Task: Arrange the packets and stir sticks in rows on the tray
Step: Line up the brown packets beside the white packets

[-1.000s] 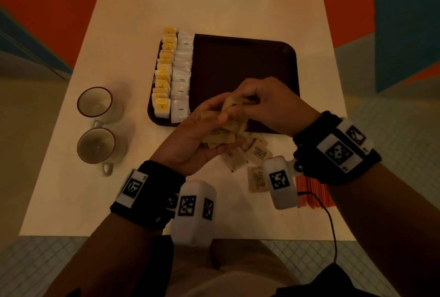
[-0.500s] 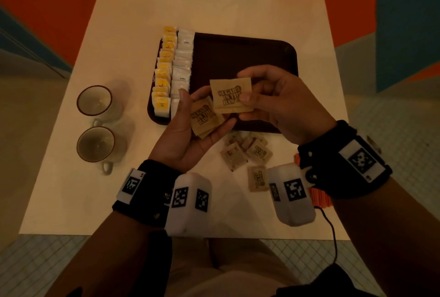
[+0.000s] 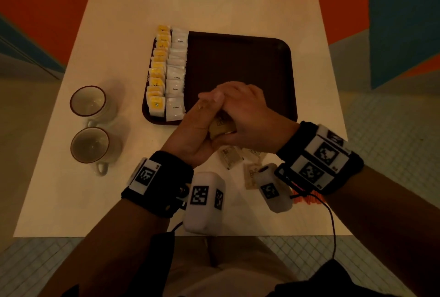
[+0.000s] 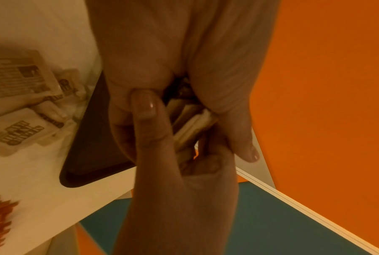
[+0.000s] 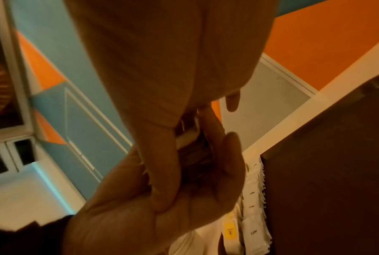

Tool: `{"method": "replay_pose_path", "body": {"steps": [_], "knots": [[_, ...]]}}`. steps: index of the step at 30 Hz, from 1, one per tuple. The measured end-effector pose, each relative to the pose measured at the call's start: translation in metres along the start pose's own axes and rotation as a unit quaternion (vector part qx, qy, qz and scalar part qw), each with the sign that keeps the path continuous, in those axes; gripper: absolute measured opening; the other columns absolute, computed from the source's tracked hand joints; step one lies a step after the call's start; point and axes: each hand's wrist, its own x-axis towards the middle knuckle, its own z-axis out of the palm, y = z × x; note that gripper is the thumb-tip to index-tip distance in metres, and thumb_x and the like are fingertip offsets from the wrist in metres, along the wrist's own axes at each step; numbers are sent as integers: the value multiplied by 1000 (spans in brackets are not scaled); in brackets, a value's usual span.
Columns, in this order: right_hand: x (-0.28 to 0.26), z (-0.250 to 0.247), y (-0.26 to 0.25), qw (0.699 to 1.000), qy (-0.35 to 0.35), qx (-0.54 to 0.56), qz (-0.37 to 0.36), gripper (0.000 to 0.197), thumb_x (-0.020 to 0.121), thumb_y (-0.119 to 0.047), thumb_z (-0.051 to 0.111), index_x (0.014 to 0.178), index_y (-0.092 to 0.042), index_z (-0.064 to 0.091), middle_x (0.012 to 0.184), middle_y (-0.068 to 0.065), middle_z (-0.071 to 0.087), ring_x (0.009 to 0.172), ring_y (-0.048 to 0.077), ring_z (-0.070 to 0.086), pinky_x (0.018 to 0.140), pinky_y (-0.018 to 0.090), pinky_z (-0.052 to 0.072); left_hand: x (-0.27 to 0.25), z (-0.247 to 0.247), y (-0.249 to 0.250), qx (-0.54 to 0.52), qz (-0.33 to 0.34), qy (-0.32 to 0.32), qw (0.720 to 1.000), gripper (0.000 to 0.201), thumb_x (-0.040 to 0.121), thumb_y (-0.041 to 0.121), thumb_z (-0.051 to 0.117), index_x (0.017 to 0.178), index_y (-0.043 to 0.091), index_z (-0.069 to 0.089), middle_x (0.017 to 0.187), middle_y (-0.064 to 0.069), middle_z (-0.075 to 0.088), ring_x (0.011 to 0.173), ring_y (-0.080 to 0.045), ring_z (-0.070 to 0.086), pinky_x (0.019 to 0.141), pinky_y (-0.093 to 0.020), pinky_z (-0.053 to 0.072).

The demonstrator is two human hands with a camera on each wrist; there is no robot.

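Observation:
A small stack of brown sugar packets [image 3: 220, 126] is clasped between both hands just above the near edge of the dark brown tray [image 3: 238, 58]. My left hand [image 3: 194, 127] cups the stack from below and the left. My right hand [image 3: 245, 111] curls over it from the right. The wrist views show the packet edges [image 4: 192, 124] [image 5: 189, 138] squeezed between the palms. Yellow packets [image 3: 158, 70] and white coffee packets [image 3: 176, 70] lie in two rows on the tray's left side. Loose brown packets [image 3: 232, 156] and orange stir sticks [image 3: 307, 198] lie on the table under my right wrist.
Two cups [image 3: 88, 101] [image 3: 90, 145] stand on the white table [image 3: 119, 34] to the left of the tray. The tray's middle and right show bare surface. The table's near edge runs just below my wrists.
Half a second ago my right hand held one brown packet apart from the stack in my left palm. The hands have since come together around the stack.

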Motion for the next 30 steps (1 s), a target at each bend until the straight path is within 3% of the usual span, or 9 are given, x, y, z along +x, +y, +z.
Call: {"method": "replay_pose_path", "body": {"steps": [8, 11, 14, 16, 19, 21, 23, 26, 30], "knots": [[9, 15, 8, 999, 45, -13, -24, 41, 73, -39, 64, 113, -31, 58, 114, -11, 59, 116, 14, 46, 100, 39, 21, -2, -5, -10, 13, 9, -40, 999, 52, 68, 29, 68, 115, 11, 54, 102, -5, 71, 99, -16, 67, 73, -27, 55], [5, 25, 11, 997, 66, -7, -29, 47, 69, -47, 56, 113, -29, 58, 115, -10, 60, 113, 14, 48, 97, 41, 27, -4, -10, -16, 31, 5, -23, 999, 59, 75, 11, 69, 129, 8, 45, 109, -7, 68, 102, -18, 65, 76, -29, 55], [3, 28, 17, 997, 17, 60, -54, 61, 64, -47, 69, 120, -28, 54, 121, -6, 57, 114, 17, 49, 98, 44, 33, -6, -18, -20, 59, -22, -5, 998, 72, 74, -1, 60, 140, 9, 34, 119, -13, 60, 106, -21, 63, 77, -34, 55], [-2, 20, 22, 986, -23, 151, -60, 66, 65, -45, 76, 123, -33, 50, 122, -10, 54, 114, 11, 48, 101, 34, 35, -6, -24, -20, 73, -32, -1, 997, 66, 77, -2, 58, 138, 12, 38, 116, -16, 60, 105, -25, 63, 79, -37, 55], [-19, 8, 44, 963, 19, 254, 83, 44, 77, -28, 72, 117, -35, 54, 106, -14, 56, 103, 1, 53, 96, 21, 43, -9, -37, -17, 70, -29, 56, 996, 55, 80, -5, 58, 128, 21, 48, 96, -10, 65, 97, -25, 65, 88, -41, 53], [-33, 15, 72, 954, 73, 214, 197, 24, 82, -20, 68, 106, -21, 64, 96, -6, 62, 93, 9, 60, 82, 22, 49, -13, -51, -16, 77, -35, 106, 991, 49, 83, -5, 56, 122, 24, 53, 85, -2, 65, 86, -19, 67, 85, -37, 55], [-44, 36, 96, 953, 28, 137, 269, 17, 84, -14, 65, 100, -14, 67, 94, 2, 65, 92, 18, 62, 71, 20, 43, -19, -62, -19, 128, -45, 131, 982, 43, 85, -5, 55, 117, 23, 57, 83, -1, 63, 83, -19, 65, 80, -34, 54], [-58, 71, 110, 947, -21, 105, 301, 25, 83, -13, 65, 108, -8, 63, 106, 9, 64, 96, 21, 59, 75, 21, 38, -16, -73, -32, 296, -44, 168, 939, 28, 83, 2, 62, 103, 21, 61, 84, -2, 61, 79, -17, 60, 71, -29, 50], [-54, 100, 98, 924, 31, 171, 341, 42, 76, -31, 73, 112, -17, 56, 104, -4, 56, 92, 13, 53, 72, 22, 45, 6, -74, -62, 548, 7, 127, 827, 31, 79, 11, 70, 106, 23, 60, 97, 2, 61, 87, -10, 58, 75, -18, 44]]}}
